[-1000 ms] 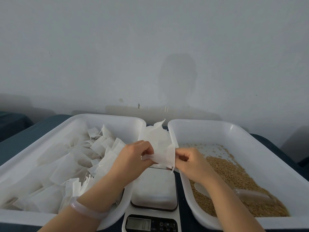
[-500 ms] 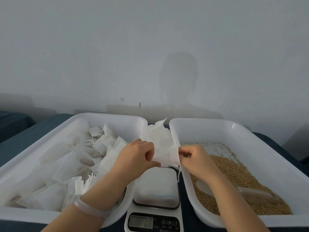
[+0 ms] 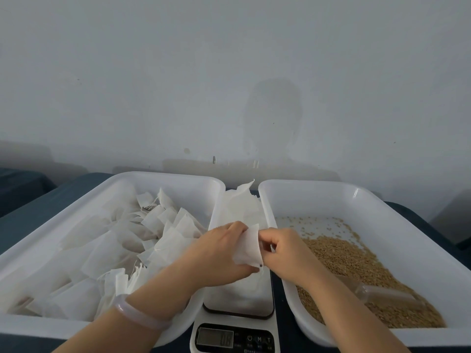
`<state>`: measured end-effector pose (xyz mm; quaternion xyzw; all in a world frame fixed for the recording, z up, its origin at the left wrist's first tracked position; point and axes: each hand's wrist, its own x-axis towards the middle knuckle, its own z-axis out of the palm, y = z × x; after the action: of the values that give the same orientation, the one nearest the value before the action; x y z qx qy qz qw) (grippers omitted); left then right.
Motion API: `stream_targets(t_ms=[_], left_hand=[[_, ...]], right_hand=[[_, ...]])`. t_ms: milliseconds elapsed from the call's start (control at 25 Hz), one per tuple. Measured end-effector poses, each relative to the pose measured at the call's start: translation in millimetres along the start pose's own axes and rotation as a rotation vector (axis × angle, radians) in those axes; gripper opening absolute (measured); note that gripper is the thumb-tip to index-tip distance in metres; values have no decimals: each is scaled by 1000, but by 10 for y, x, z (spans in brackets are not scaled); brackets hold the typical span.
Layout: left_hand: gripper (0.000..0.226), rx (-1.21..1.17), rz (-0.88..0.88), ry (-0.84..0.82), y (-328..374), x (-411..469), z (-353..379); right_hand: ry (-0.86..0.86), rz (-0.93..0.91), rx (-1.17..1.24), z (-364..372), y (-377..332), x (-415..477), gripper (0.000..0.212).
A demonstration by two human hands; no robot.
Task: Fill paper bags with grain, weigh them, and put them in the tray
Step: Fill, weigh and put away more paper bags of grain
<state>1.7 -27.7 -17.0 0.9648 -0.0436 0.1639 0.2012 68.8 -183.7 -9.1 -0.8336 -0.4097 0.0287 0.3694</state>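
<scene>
We see both hands meeting over the scale (image 3: 237,299), mid-frame, holding one white paper bag (image 3: 247,248) between them. The left hand (image 3: 219,253) pinches the bag's left side, fingers curled over the top and thumb underneath. The right hand (image 3: 288,253) has its fingers curled tight on the bag's right edge (whether the mouth is open, we cannot tell). The bag is held in the air just above the scale's white platform, not resting on it. The scale sits on the dark worktop (image 3: 51,200) between two white trays, and its display (image 3: 215,337) is lit, digits too blurry to read for sure. The left tray (image 3: 153,175) holds a heap of paper bags (image 3: 114,240), loosely jumbled. The right tray (image 3: 318,184) holds the grain (image 3: 351,261), piled toward the near end, with scattered kernels on the bare far floor. A clear scoop (image 3: 382,294) lies on the grain, near the right forearm. More white paper (image 3: 239,202) stands in the gap between the trays, behind the hands. A pale bangle (image 3: 137,314) sits on the left wrist. A plain grey wall (image 3: 229,72) fills the top half of the view.
</scene>
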Motion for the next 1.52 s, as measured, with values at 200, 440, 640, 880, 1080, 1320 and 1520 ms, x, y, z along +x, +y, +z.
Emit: stream_targets(t_ms=[200, 440, 640, 880, 1080, 1320, 1520], left_hand=[[27, -296, -6, 5, -5, -37, -59], [31, -490, -72, 63, -20, -46, -65], [30, -525, -95, 39, -28, -55, -65], [27, -551, -94, 62, -62, -67, -51], [25, -516, -86, 72, -67, -65, -46], [31, -521, -76, 59, -64, -63, -65], [45, -514, -87, 32, -55, -58, -64]], right_hand=[[59, 36, 172, -237, -44, -108, 12], [-341, 636, -331, -1328, 935, -737, 65], [-393, 615, -497, -1339, 1198, -1056, 35], [-381, 501, -498, -1004, 956, -1084, 19], [-197, 449, -526, -1019, 829, -986, 22], [-370, 410, -449, -1104, 844, -994, 37], [-484, 375, -494, -1188, 799, -1070, 24]])
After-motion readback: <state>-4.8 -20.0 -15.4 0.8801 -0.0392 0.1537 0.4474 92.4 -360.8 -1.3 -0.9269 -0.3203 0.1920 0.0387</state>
